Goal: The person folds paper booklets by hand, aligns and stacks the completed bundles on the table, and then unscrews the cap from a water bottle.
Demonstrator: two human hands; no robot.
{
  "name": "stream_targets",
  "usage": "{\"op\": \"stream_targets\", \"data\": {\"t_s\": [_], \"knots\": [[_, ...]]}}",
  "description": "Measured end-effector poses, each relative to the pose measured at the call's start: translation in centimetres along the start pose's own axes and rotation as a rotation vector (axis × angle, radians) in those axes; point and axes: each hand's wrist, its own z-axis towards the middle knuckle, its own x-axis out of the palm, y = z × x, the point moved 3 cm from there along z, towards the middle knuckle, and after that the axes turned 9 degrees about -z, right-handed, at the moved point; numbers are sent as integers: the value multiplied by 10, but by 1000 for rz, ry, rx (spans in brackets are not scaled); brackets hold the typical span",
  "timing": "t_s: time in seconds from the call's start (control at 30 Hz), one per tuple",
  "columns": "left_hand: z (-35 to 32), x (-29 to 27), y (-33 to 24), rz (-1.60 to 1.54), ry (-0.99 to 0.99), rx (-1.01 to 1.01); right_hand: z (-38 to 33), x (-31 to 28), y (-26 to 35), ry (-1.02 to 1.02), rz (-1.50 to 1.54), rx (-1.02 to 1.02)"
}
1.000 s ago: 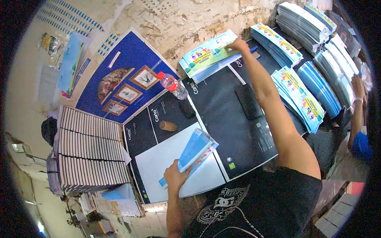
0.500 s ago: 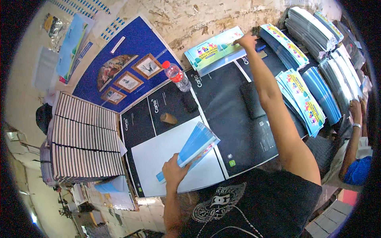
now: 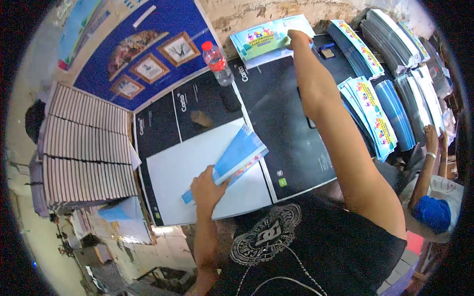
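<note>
My left hand (image 3: 209,190) is closed round the lower end of a bundle of blue printed covers (image 3: 236,157). The bundle fans out toward its far end and rests over a white board (image 3: 173,165). At the back of the table, my right hand (image 3: 299,40) reaches to a stack of green and light-blue printed covers (image 3: 261,43). Its fingers are curled at the right part of the top cover, their tips partly hidden.
A bottle with a red cap (image 3: 217,64) stands by a blue picture board (image 3: 163,59). Thick stacked books (image 3: 89,148) rise at the left. More cover stacks (image 3: 363,116) lie at the right, where another person's hands (image 3: 432,135) touch white stacks. A brown roll (image 3: 201,118) lies near the bottle.
My right hand has shifted left across the top cover, with its fingers more curled. My left hand still grips the bundle. The whole view has shifted, and the other person's second hand now shows.
</note>
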Motion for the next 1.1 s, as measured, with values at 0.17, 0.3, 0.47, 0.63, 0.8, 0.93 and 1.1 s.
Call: {"op": "stream_targets", "data": {"t_s": [0.17, 0.3, 0.47, 0.63, 0.8, 0.93, 1.1], "knots": [[3, 1, 7, -7, 11, -24, -5, 16, 10, 96, -52, -141], [4, 0, 9, -101, 42, -16, -38, 5, -1, -8, 91, -224], [-2, 1, 12, -119, -6, 28, -92, 8, -34, -157, 249, -398], [-1, 1, 13, -132, -16, 56, -151, 8, -97, -233, 286, -529], [2, 2, 15, -129, 21, 42, -193, 15, -134, -255, 272, -596], [3, 1, 15, -143, 42, 33, -202, 18, -145, -263, 268, -616], [4, 2, 16, -140, 49, 29, -202, 18, -144, -271, 265, -625]]}}
